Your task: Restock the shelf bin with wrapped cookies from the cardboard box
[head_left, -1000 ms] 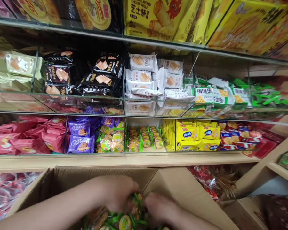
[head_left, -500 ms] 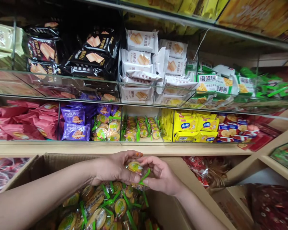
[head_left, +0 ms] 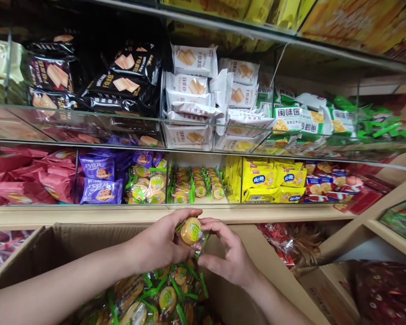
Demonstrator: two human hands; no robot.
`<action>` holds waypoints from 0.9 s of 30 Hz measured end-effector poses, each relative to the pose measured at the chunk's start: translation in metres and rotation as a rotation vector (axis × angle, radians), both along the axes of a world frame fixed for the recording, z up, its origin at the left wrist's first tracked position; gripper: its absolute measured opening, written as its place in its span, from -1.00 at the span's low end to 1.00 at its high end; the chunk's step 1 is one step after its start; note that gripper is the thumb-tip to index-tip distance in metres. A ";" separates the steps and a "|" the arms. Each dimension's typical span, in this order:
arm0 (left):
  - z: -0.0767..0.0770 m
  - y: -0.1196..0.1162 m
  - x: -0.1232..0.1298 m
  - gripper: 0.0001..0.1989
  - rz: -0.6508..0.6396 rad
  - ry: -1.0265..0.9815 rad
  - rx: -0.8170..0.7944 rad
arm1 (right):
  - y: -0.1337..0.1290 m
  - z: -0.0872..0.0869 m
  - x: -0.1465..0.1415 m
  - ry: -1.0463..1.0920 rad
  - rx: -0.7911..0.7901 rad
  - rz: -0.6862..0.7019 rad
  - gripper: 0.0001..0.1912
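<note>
Between my two hands is a small clear-wrapped biscuit packet [head_left: 191, 231], with a round golden biscuit and a green label facing me. My left hand [head_left: 162, 239] grips it from the left, fingers above and thumb below. On the other side, my right hand [head_left: 228, 253] curls its fingers and thumb about the wrapper's right end. Just below, an open cardboard box [head_left: 94, 232] holds a heap of the same packets [head_left: 167, 299] with green tie strips. Similar packets [head_left: 199, 183] stand in rows in the shelf compartment straight ahead.
Glass dividers part the shelf. Purple packets [head_left: 101, 192] lie left and yellow packets [head_left: 259, 178] right of the biscuit compartments. Above are black packets [head_left: 131, 83], white packets [head_left: 196, 61] and green-white packets [head_left: 287, 118]. A wooden shelf edge [head_left: 122, 213] runs behind the box.
The biscuit packet has turned so its round face shows more fully. My right thumb has drawn away from the left fingers. The view has shifted slightly.
</note>
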State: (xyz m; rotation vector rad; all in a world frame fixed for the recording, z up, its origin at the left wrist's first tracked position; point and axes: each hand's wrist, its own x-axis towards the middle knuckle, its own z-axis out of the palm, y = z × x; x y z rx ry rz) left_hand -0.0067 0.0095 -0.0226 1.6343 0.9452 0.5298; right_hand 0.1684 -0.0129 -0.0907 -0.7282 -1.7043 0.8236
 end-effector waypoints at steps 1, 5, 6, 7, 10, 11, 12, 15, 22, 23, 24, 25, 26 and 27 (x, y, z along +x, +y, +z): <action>-0.001 0.000 0.000 -0.33 -0.004 0.006 0.025 | 0.000 0.000 -0.003 0.009 -0.008 -0.044 -0.63; -0.004 0.002 -0.001 -0.24 -0.016 -0.068 -0.024 | 0.004 -0.002 -0.010 0.156 -0.097 -0.184 -0.70; -0.004 0.003 -0.001 -0.20 -0.010 -0.107 -0.067 | 0.006 -0.002 -0.009 0.242 -0.147 -0.185 -0.70; -0.004 0.004 -0.001 -0.17 0.000 -0.148 -0.108 | 0.008 -0.002 -0.008 0.328 -0.201 -0.177 -0.70; -0.002 0.008 -0.001 -0.14 0.037 -0.243 -0.184 | 0.014 0.000 -0.002 0.496 -0.329 -0.149 -0.60; -0.001 0.009 0.000 -0.15 0.059 -0.254 -0.192 | 0.015 0.001 -0.001 0.517 -0.355 -0.140 -0.57; 0.000 0.009 0.000 -0.16 0.085 -0.258 -0.198 | 0.015 0.002 0.000 0.533 -0.376 -0.125 -0.54; 0.003 0.009 -0.001 -0.15 0.162 -0.267 -0.213 | 0.014 0.002 0.000 0.544 -0.425 -0.037 -0.53; 0.005 0.013 -0.003 -0.24 0.159 -0.229 -0.163 | 0.012 -0.003 0.002 0.440 -0.290 -0.018 -0.63; 0.004 0.015 -0.003 -0.29 0.173 -0.209 -0.135 | 0.012 -0.003 0.003 0.393 -0.259 -0.020 -0.63; 0.002 0.016 -0.003 -0.35 0.182 -0.191 -0.108 | 0.011 -0.004 0.003 0.338 -0.228 -0.024 -0.62; 0.000 0.017 -0.004 -0.41 0.183 -0.177 -0.084 | 0.010 -0.005 0.003 0.275 -0.196 -0.031 -0.60; -0.001 0.019 -0.004 -0.47 0.175 -0.162 -0.065 | 0.009 -0.006 0.003 0.210 -0.159 -0.046 -0.57; -0.003 0.020 -0.004 -0.51 0.163 -0.146 -0.051 | 0.007 -0.007 0.003 0.144 -0.120 -0.066 -0.55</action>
